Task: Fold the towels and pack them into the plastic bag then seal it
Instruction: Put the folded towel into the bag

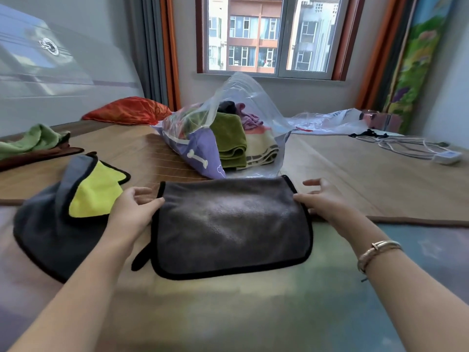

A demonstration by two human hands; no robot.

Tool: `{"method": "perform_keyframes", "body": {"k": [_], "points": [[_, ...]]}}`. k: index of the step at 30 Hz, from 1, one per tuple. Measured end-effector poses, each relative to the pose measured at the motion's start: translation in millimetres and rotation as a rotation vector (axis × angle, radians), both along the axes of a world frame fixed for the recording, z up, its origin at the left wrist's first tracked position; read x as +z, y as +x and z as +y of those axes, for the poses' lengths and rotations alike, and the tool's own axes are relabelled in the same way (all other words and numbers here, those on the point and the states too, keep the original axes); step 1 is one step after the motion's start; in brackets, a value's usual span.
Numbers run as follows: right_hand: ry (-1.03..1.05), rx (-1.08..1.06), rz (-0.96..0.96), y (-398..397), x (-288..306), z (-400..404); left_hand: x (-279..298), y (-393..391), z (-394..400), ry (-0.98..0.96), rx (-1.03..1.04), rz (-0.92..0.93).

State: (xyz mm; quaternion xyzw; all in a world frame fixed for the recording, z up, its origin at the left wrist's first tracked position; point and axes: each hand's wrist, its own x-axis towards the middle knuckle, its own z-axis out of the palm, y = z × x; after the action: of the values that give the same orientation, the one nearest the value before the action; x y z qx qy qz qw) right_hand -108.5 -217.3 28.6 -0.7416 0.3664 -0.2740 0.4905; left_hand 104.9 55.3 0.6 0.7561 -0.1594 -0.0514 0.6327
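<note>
Folded grey towel (232,224), black-edged, lies flat at centre frame; left hand (132,209) pinches its left edge, right hand (322,199) fingers spread, touching its right edge.

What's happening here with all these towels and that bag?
A person is folding towels on a mat-covered bed. The left hand and right hand touch opposite ends of a grey towel with black trim, lying flat in front. Beyond it a clear plastic bag stands open, already holding folded towels. A grey-and-yellow towel and a light green towel lie unfolded at the left.
</note>
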Motion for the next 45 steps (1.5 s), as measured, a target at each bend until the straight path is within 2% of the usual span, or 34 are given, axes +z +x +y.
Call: {"method": "perform_keyframes", "body": {"k": [4, 9, 15, 18, 19, 23, 25, 26, 29, 31, 34, 39, 41, 45], "points": [[0.054, 0.006, 0.012, -7, 6, 11, -3, -17, 11, 0.129, -0.025, 0.06], [0.074, 0.011, 0.105, -9, 10, 27, 2, -34, 17, 0.114, -0.043, 0.192], [0.17, 0.184, 0.144, -16, 21, 34, 7, -37, 33, 0.315, -0.301, 0.298], [0.118, 0.254, 0.101, -12, 24, 33, 8, -29, 26, 0.174, -0.302, 0.25], [0.083, 0.238, 0.027, -8, 25, 31, 9, -27, 20, 0.075, -0.266, 0.216], [-0.086, 0.109, -0.487, 11, 35, 25, 23, -27, -1, -0.34, -0.194, 0.071], [-0.119, 0.069, -0.553, 14, 32, 23, 23, -27, -4, -0.413, -0.217, 0.083], [-0.149, 0.053, -0.499, 14, 25, 22, 19, -27, -5, -0.365, -0.194, 0.078], [-0.336, 0.028, -0.089, 12, -2, 21, -3, -21, -2, -0.047, -0.051, -0.047], [-0.432, 0.038, 0.088, 9, -11, 25, -13, -21, 0, 0.077, 0.02, -0.151], [-0.511, 0.018, 0.108, 5, -11, 31, -15, -28, 2, 0.179, 0.125, -0.25], [-0.424, -0.085, 0.242, -4, -3, 34, -17, -25, 8, 0.409, 0.07, -0.089], [-0.328, -0.072, 0.339, -9, 2, 37, -16, -21, 12, 0.4, -0.003, -0.01], [-0.235, -0.012, 0.431, -13, 6, 43, -12, -23, 17, 0.241, -0.144, 0.116]]}}
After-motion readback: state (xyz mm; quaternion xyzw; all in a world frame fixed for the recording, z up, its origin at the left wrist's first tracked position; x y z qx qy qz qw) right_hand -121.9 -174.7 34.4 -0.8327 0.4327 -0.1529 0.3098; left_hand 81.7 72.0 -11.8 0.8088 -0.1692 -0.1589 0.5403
